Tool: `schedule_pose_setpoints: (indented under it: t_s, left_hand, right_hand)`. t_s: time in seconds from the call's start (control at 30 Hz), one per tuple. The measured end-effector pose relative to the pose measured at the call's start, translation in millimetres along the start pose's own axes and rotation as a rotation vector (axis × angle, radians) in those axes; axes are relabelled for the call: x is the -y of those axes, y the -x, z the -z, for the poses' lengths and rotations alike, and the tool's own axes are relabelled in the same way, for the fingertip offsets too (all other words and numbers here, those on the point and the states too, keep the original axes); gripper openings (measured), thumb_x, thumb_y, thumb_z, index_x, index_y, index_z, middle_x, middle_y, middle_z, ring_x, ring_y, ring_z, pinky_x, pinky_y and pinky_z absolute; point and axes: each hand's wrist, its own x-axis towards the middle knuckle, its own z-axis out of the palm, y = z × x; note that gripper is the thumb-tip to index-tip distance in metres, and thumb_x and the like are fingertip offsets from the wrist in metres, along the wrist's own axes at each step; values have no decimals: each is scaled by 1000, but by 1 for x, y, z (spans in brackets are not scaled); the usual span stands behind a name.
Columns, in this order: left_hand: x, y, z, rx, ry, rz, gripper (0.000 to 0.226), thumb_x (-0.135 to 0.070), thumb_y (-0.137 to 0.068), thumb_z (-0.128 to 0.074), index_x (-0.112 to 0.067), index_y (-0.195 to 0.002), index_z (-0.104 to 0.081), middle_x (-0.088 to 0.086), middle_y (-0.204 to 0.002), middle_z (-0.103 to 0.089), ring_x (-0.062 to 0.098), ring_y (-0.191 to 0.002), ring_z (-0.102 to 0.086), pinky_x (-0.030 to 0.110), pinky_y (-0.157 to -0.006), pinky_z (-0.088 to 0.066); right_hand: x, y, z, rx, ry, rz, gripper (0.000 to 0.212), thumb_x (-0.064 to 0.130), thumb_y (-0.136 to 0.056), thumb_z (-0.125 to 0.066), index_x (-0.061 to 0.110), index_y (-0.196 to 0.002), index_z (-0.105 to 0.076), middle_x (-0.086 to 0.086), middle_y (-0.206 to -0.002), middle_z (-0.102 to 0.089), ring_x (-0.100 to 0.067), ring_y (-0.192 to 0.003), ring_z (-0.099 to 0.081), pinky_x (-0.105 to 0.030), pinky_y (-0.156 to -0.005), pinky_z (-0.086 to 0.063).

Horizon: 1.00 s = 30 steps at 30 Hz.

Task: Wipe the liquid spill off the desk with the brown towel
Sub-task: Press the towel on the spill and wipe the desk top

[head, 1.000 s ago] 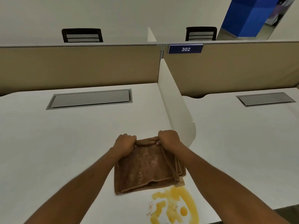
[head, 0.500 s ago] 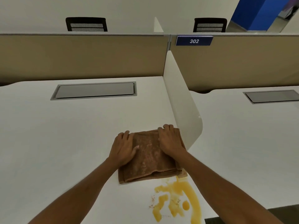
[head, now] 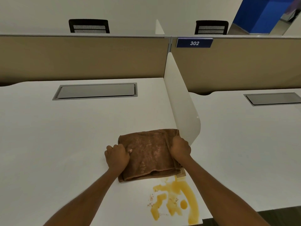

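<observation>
A folded brown towel (head: 149, 154) lies flat on the white desk (head: 65, 144), just beyond a yellow-orange liquid spill (head: 177, 201) near the desk's front right corner. The towel's near edge touches the top of the spill. My left hand (head: 117, 156) is curled on the towel's left edge. On the towel's right edge, beside the divider, my right hand (head: 180, 148) grips the cloth with closed fingers.
A white curved divider panel (head: 182, 101) stands right of the towel, between this desk and the neighbouring desk (head: 244, 136). A grey cable hatch (head: 96, 91) is set in the desk farther back. Beige partition (head: 81, 57) with a "302" sign (head: 194, 43) closes the back.
Both hands moved from the towel's far edge, flattened on top, then slid to its left and right sides and closed on them. The towel stays spread above the spill.
</observation>
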Motion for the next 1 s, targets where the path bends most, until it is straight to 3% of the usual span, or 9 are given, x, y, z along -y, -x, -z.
schedule_pose_setpoints:
  t_s: [0.13, 0.23, 0.43, 0.5, 0.57, 0.67, 0.77, 0.87, 1.0]
  left_hand:
    - [3, -5, 2, 31, -34, -6, 34, -49, -93, -51, -18, -83, -59, 3, -89, -68, 25, -94, -52, 34, -76, -36]
    - [9, -8, 7, 43, -73, -2, 35, -50, -93, -50, -18, -88, -62, 3, -92, -67, 25, -96, -52, 34, -79, -37]
    - [7, -3, 11, -4, -119, -109, 43, -57, -88, -54, -15, -94, -59, 6, -96, -63, 26, -93, -52, 35, -78, -41]
    - [12, -1, 9, -51, -73, -157, 56, -63, -85, -51, -12, -109, -56, 11, -108, -61, 31, -99, -53, 39, -79, -46]
    - [20, 2, 5, -54, -41, -236, 69, -66, -85, -43, -10, -124, -51, 16, -125, -56, 38, -114, -49, 46, -89, -48]
    - [36, 6, -2, 22, -72, -348, 85, -70, -87, -23, -7, -140, -41, 23, -149, -39, 47, -137, -31, 55, -110, -32]
    - [39, -4, 0, 60, -76, -414, 86, -68, -90, -16, -6, -147, -32, 21, -158, -24, 45, -145, -16, 55, -116, -21]
    - [24, -22, 6, 42, -96, -465, 80, -61, -92, -16, -6, -151, -23, 18, -161, -15, 37, -149, -8, 48, -119, -7]
    - [-2, -35, 4, 62, -127, -518, 77, -58, -93, -11, -9, -152, -15, 15, -162, -10, 33, -150, -4, 45, -120, -1]
  right_hand:
    - [5, 6, 7, -68, 221, 30, 15, 3, -95, -51, 10, -85, -61, -7, -92, -67, -18, -73, -61, -28, -59, -45]
    - [9, 7, 11, -73, 424, 72, 14, 0, -95, -54, 3, -104, -64, -11, -97, -67, -21, -84, -67, -30, -66, -55]
    - [19, 9, 13, -172, 498, 197, 16, -1, -93, -53, 9, -95, -66, -8, -92, -68, -19, -82, -64, -29, -67, -52]
    - [26, 7, 5, -259, 451, 352, 13, 11, -91, -54, 7, -96, -65, -12, -95, -66, -26, -86, -60, -36, -76, -49]
    - [37, 7, -7, -181, 313, 456, 39, 36, -92, -52, 4, -114, -58, -21, -115, -58, -36, -103, -53, -47, -91, -44]
    - [55, 4, -24, -25, 193, 488, 72, 62, -89, -42, 12, -141, -34, -27, -146, -33, -45, -133, -31, -57, -108, -27]
    - [61, -6, -36, 1, 179, 539, 76, 67, -89, -33, 20, -147, -24, -26, -154, -22, -45, -141, -17, -59, -114, -14]
    - [64, -17, -42, -9, 197, 540, 72, 64, -90, -30, 22, -148, -24, -23, -154, -24, -43, -142, -17, -58, -115, -12]
    - [69, -16, -54, -17, 226, 556, 67, 62, -91, -28, 22, -145, -31, -22, -148, -34, -41, -136, -27, -57, -113, -17]
